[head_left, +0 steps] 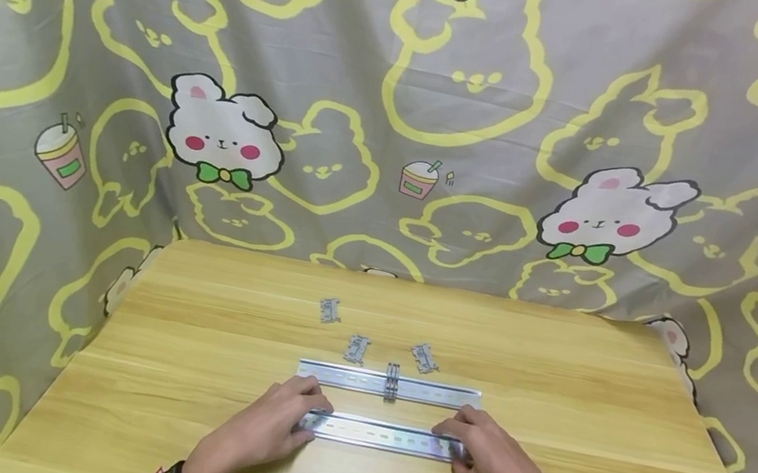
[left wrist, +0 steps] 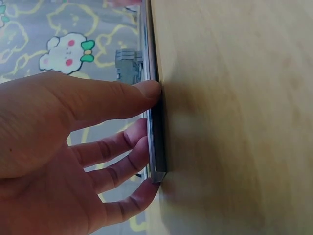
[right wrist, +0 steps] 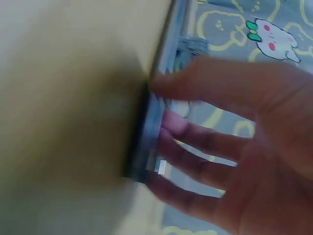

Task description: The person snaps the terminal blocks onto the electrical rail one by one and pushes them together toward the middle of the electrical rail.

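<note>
A person's left grip (head_left: 277, 418) and right grip (head_left: 490, 459) pinch opposite ends of a slotted rail (head_left: 381, 442), thumbs at its near edge and fingers at the far one, over a wooden surface (head_left: 619, 431). Just beyond both grips, a second rail (head_left: 346, 378) lies roughly parallel, carrying gray blocks (head_left: 391, 382) upright and side by side, between the grips. Farther out on the surface lie one loose block (head_left: 330, 310) beyond the left grip, a middle block (head_left: 357, 348) between the grips but nearer the left, and another block (head_left: 425, 358) nearer the right. A patterned curtain (head_left: 349, 62) hangs behind.
</note>
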`<state>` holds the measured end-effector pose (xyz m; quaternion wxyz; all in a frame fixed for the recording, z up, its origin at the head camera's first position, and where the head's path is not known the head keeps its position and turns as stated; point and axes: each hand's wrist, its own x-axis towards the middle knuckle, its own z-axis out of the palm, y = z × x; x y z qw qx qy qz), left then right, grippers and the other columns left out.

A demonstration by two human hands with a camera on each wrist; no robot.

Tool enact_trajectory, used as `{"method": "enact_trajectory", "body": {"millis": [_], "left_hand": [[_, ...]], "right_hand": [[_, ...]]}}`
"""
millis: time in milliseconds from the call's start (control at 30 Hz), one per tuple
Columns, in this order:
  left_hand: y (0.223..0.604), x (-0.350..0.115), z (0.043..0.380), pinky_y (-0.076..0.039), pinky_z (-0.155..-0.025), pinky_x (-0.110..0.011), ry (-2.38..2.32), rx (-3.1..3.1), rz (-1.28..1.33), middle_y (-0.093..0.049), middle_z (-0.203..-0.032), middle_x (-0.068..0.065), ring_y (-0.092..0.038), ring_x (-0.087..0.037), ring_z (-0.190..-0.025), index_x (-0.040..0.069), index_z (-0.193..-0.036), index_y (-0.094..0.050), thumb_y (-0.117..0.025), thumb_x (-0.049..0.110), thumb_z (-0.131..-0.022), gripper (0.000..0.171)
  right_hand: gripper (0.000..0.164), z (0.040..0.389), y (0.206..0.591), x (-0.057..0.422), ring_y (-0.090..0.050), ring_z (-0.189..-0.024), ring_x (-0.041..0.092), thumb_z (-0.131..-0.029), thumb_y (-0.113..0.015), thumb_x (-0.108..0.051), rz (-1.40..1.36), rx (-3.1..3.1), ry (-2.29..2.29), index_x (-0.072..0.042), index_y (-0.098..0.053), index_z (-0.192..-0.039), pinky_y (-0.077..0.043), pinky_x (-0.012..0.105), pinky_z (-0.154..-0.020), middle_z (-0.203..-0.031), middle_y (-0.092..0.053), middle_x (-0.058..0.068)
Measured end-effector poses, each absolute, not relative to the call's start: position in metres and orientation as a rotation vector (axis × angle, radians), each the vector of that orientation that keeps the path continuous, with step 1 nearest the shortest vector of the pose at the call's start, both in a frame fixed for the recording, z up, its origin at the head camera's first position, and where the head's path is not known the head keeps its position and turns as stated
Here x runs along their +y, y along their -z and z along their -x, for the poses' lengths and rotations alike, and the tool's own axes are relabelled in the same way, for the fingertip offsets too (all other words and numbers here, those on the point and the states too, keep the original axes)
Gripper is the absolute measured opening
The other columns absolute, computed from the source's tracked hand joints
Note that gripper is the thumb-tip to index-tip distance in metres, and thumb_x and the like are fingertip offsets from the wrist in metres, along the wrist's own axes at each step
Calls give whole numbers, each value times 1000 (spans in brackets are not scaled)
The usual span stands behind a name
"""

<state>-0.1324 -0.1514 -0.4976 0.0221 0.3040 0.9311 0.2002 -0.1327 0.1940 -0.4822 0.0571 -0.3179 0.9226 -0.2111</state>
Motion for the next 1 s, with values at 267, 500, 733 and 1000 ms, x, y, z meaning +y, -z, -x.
{"method": "enact_trajectory", "body": {"millis": [267,500,733,1000], "left_hand": [[499,-152,133,-51,-82,-40,-629,2884,-958,-59,-105,4,-54,-18,-101,14,-111,-73,-77,18,-80,32],[499,-154,133,-52,-83,-41,-648,2883,-968,-60,-106,4,-54,-19,-105,13,-111,-73,-77,17,-80,32],[498,-154,134,-52,-84,-42,-659,2890,-985,-60,-106,2,-54,-20,-105,12,-110,-72,-77,15,-80,31],[502,-154,135,-52,-84,-42,-654,2895,-998,-60,-106,3,-55,-19,-102,12,-110,-73,-77,16,-78,32]], "right_hand": [[44,162,451,184,-60,-101,26,-83,-72,-7,953,2789,734,-5,-64,-126,-57,40,-80,-119,-60,12],[50,214,455,160,-59,-104,26,-79,-72,2,1080,2828,550,-2,-62,-128,-56,36,-85,-121,-59,14],[51,246,466,148,-56,-107,29,-71,-72,12,1107,2806,456,0,-66,-120,-54,40,-88,-115,-59,13],[49,256,474,143,-56,-105,29,-67,-68,14,1123,2746,425,1,-68,-114,-52,42,-91,-112,-59,12]]}}
